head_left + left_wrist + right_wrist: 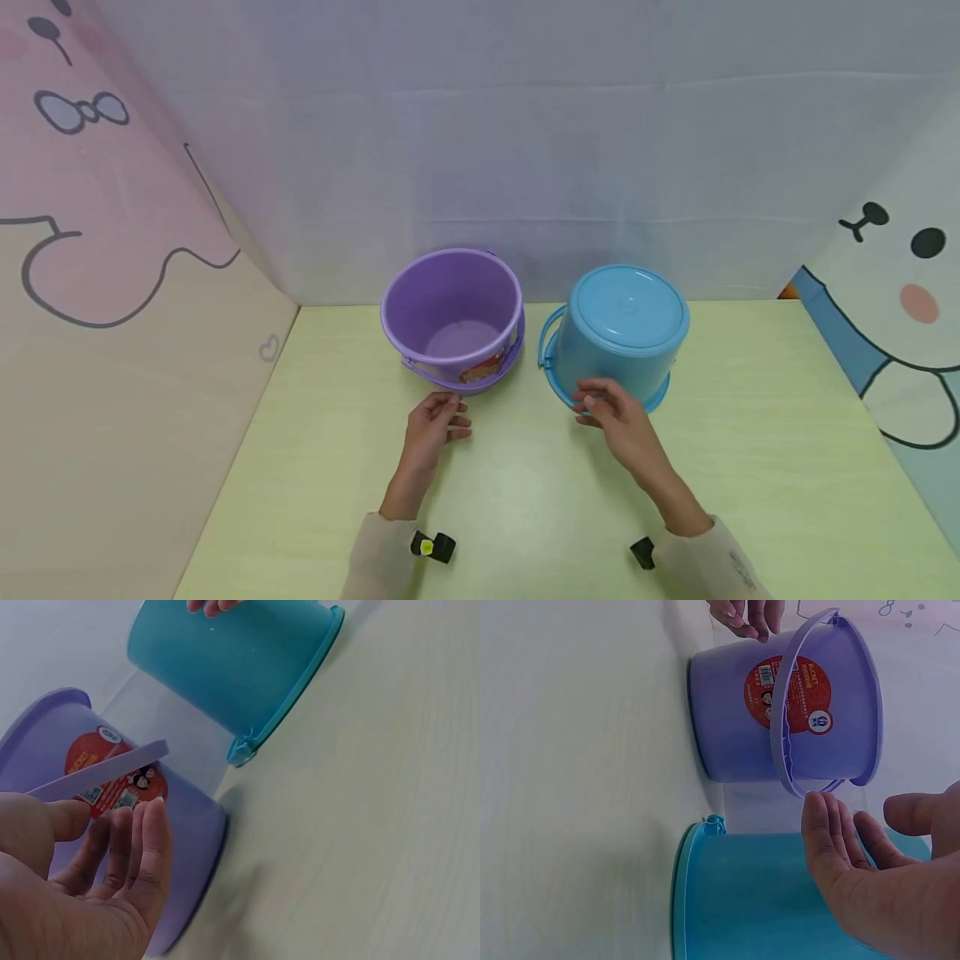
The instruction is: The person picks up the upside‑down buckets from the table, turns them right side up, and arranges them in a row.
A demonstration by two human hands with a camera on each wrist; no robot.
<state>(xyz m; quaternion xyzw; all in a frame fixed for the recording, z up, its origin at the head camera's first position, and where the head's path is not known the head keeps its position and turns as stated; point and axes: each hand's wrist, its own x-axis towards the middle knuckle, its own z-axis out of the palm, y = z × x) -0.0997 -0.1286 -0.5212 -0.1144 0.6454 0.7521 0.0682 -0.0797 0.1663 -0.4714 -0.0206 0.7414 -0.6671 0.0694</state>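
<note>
A purple bucket (pixel 450 312) stands upright with its mouth up. Its handle (pixel 781 712) hangs down across a red label (pixel 810 694) on its side. Just in front of this bucket is my left hand (pixel 435 429), fingers loosely bent and holding nothing. To the right, a blue bucket (pixel 630 308) sits upside down, base up and rim on the table. Its handle (pixel 549 337) hangs at its left side. My right hand (pixel 618 425) is over the near side of the blue bucket in the head view, fingers relaxed, with nothing in its grasp.
Both buckets stand near the back edge of the pale wooden table (pixel 525 517), close to a plain light backdrop (pixel 525 150). Cartoon-printed panels flank the table at left (pixel 112 375) and right (pixel 907 333). Small black devices are at both wrists.
</note>
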